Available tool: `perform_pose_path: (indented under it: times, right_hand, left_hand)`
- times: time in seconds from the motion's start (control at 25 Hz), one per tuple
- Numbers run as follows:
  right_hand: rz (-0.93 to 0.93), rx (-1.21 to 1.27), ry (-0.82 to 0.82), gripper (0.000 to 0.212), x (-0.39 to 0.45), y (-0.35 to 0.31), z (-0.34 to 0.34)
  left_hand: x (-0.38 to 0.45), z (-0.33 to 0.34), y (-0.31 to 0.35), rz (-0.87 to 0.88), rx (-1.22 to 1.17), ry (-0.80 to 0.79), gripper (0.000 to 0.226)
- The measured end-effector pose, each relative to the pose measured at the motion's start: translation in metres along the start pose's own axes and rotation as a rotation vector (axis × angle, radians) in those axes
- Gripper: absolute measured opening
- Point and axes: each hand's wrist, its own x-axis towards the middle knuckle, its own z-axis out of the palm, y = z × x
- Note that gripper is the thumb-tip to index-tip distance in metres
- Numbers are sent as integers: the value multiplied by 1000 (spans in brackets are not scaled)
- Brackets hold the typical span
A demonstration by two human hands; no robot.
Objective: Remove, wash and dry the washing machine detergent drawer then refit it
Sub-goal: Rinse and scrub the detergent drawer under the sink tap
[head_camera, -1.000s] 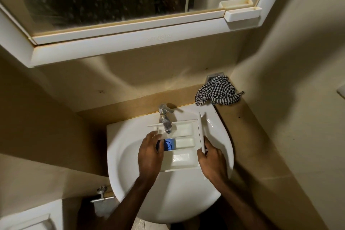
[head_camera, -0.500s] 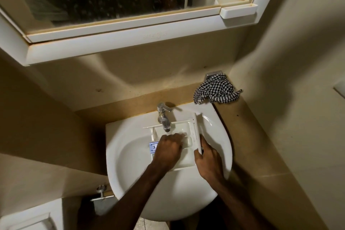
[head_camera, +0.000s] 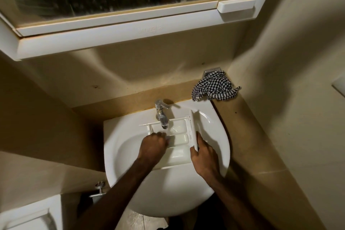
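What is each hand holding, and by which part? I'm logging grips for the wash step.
The right hand grips the detergent drawer by its front panel's near end. The left hand is curled inside a compartment; whether it holds anything cannot be told.

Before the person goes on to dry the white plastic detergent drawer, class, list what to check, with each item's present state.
1. White plastic detergent drawer sits in the white ceramic basin: ok.
2. Right hand grips its front panel: ok.
3. Left hand works inside a compartment: ok.
4. Chrome tap is running: cannot tell.
5. Checked black-and-white cloth lies on the ledge: ok.
6. Compartments are clean: cannot tell.
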Motion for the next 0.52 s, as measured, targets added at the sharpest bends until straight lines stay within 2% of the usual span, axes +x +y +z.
perform_pose_path:
  times: [0.12, 0.2, 0.32, 0.4, 0.48, 0.52]
  right_hand:
    - [-3, -13, 12, 67, -1, -1, 1]
    - [-8, -18, 11, 67, -1, -1, 0]
    - [-13, -18, -10, 67, 0, 0, -2]
    - [-15, -5, -17, 67, 1, 0, -2]
    - [-13, 8, -13, 68, 0, -1, -1]
    - [-15, 8, -5, 68, -1, -2, 0]
  left_hand:
    - [8, 3, 41, 136, -301, 23, 30]
    - [12, -1, 52, 165, -354, 51, 32]
    - [7, -3, 23, 186, -259, 24, 39]
    - [3, -5, -2, 76, -86, -31, 25]
    - [1, -9, -7, -20, 54, -88, 24]
    - [1, -9, 1, -1, 60, -66, 26]
